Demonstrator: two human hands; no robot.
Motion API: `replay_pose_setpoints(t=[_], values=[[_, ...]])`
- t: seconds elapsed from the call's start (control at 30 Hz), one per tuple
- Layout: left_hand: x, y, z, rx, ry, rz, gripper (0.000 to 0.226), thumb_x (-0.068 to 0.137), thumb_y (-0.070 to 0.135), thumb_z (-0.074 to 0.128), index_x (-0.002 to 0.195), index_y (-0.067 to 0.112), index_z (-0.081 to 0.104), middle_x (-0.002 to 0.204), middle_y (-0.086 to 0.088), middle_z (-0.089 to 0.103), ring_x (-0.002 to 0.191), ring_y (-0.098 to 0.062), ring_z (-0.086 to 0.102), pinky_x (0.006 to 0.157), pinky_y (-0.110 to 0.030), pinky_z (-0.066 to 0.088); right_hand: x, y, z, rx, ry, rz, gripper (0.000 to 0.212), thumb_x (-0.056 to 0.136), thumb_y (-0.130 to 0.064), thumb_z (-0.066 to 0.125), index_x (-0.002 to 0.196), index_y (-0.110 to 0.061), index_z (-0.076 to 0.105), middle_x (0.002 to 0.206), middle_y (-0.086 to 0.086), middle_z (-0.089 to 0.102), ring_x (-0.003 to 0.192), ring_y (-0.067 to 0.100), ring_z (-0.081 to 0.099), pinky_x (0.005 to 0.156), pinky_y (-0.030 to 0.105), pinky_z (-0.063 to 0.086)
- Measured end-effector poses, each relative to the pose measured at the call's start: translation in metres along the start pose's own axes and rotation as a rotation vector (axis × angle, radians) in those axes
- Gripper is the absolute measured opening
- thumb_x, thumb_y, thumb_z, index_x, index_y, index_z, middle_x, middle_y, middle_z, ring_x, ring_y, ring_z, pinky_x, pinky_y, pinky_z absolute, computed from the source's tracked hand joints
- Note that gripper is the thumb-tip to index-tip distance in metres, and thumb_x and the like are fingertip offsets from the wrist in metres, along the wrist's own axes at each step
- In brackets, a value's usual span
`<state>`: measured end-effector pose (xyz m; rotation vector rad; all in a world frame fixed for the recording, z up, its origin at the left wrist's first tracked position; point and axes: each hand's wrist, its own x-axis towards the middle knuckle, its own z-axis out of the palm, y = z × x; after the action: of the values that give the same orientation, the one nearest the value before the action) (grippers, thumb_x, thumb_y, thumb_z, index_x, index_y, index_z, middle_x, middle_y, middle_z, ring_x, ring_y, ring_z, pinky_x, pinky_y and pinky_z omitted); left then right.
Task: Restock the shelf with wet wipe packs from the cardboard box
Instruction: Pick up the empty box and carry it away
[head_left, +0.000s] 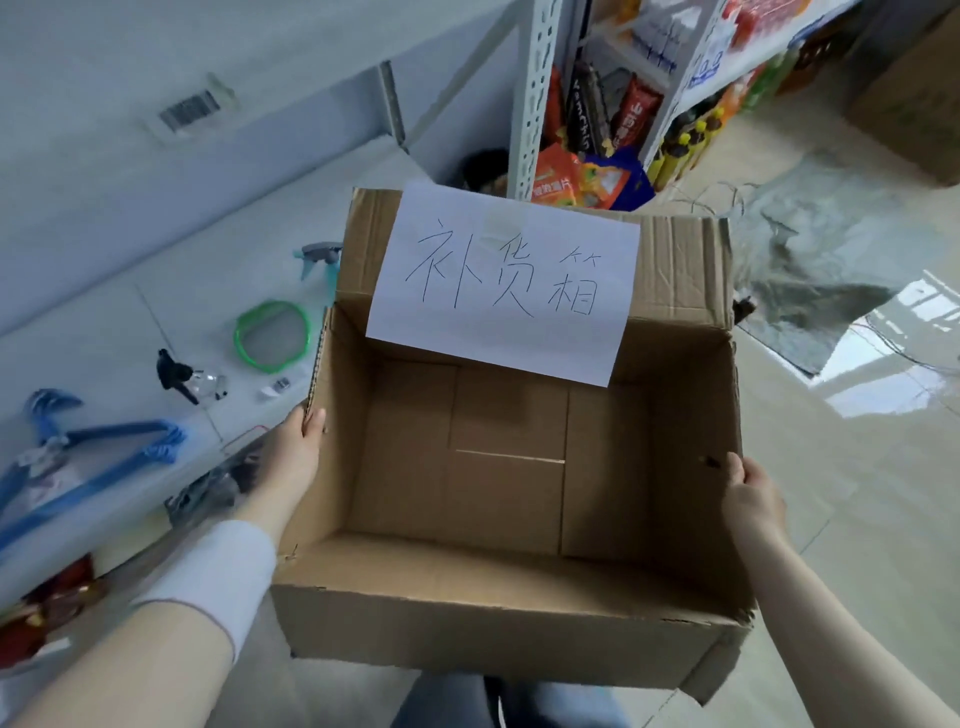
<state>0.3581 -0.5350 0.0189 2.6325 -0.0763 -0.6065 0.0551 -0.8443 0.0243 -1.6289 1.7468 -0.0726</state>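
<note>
With left hand (298, 441) and right hand (748, 493) fingers each pinching a thin side wall of the empty cardboard box (509, 467), 1 wall could buckle and it drops.

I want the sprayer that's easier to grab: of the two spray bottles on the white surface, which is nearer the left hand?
The clear one with the black trigger, nearer the left hand; the teal-trigger one stands farther back by the box's far corner.

A white paper sheet (503, 283) taped to the far flap of the cardboard box (519, 587) reads 补货箱 in handwritten pen strokes. Beyond the box, a red snack packet (632, 118) on the shelf (535, 93) carries white characters, too blurred to read surely. A barcode label (189, 110) sits far left of the box, digits illegible.
</note>
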Motion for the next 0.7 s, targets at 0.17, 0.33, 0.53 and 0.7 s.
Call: replay_pose_setpoints(t=[0.17,0.33,0.53,0.7], values=[[-0.049,-0.058,-0.018,-0.072,0.044,-0.129,0.047,0.100,0.031,0.034,0.131,-0.002,0.045,0.132,-0.028,0.049,0.121,-0.042,0.047,0.097,-0.044,0.037,-0.031,0.000,0.014,-0.008,-0.087,-0.108,0.042,0.097,-0.040,0.033,0.111,-0.008,0.057,0.102,0.020,0.057,0.101,0.035,0.053,0.080,0.038,0.036],[-0.113,-0.104,-0.032,-0.162,0.144,-0.304,0.048,0.101,0.033,0.031,0.134,0.000,0.043,0.131,-0.027,0.050,0.118,-0.042,0.048,0.094,-0.043,0.038,-0.050,-0.020,0.026,-0.047,-0.181,-0.262,0.033,0.101,-0.021,0.032,0.110,-0.002,0.058,0.108,0.024,0.059,0.105,0.040,0.053,0.089,0.041,0.038],[-0.207,-0.161,-0.025,-0.247,0.312,-0.476,0.046,0.101,0.033,0.031,0.133,0.002,0.044,0.125,-0.025,0.055,0.112,-0.042,0.052,0.089,-0.044,0.040,-0.072,-0.043,0.030,-0.267,-0.301,-0.508,0.036,0.100,-0.023,0.034,0.118,-0.003,0.057,0.114,0.027,0.059,0.111,0.043,0.051,0.093,0.042,0.038],[-0.293,-0.204,-0.024,-0.303,0.413,-0.595,0.041,0.101,0.030,0.030,0.126,0.003,0.049,0.119,-0.022,0.059,0.108,-0.041,0.055,0.089,-0.043,0.041,-0.116,-0.050,0.053,-0.380,-0.401,-0.676,0.038,0.100,-0.023,0.035,0.125,-0.002,0.054,0.123,0.028,0.056,0.116,0.044,0.048,0.092,0.042,0.038]])
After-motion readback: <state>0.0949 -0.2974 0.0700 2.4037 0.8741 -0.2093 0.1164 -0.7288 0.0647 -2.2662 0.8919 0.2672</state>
